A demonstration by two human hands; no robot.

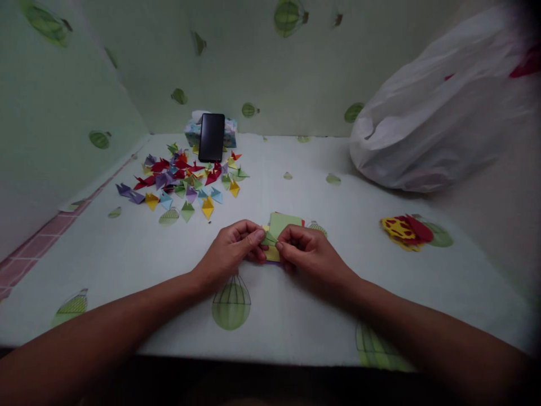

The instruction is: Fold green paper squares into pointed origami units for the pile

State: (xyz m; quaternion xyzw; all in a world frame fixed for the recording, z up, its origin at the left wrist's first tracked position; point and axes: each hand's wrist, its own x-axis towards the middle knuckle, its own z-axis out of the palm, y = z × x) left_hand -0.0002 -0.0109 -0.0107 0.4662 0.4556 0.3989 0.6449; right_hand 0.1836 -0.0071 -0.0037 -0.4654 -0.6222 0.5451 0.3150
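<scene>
Near the middle of the table, my left hand [242, 241] pinches one end of a small folded green paper [269, 239] between thumb and fingers. My right hand [305, 251] closes its thumb and fingertips on the paper's other end. Just beneath and behind the hands lie square paper sheets [286, 222], pale green on top, with yellow, red and purple edges showing. The hands partly hide these sheets. Many folded paper pieces [180, 176] in red, purple, blue, green and yellow form a heap at the far left.
A black phone [212, 137] leans against a tissue box [230, 132] behind the heap. At the back right stands a large white plastic bag [422, 124]. Red and yellow cut-out shapes [406, 231] lie to the right on the patterned tablecloth [177, 327]. The table's front edge runs below my forearms.
</scene>
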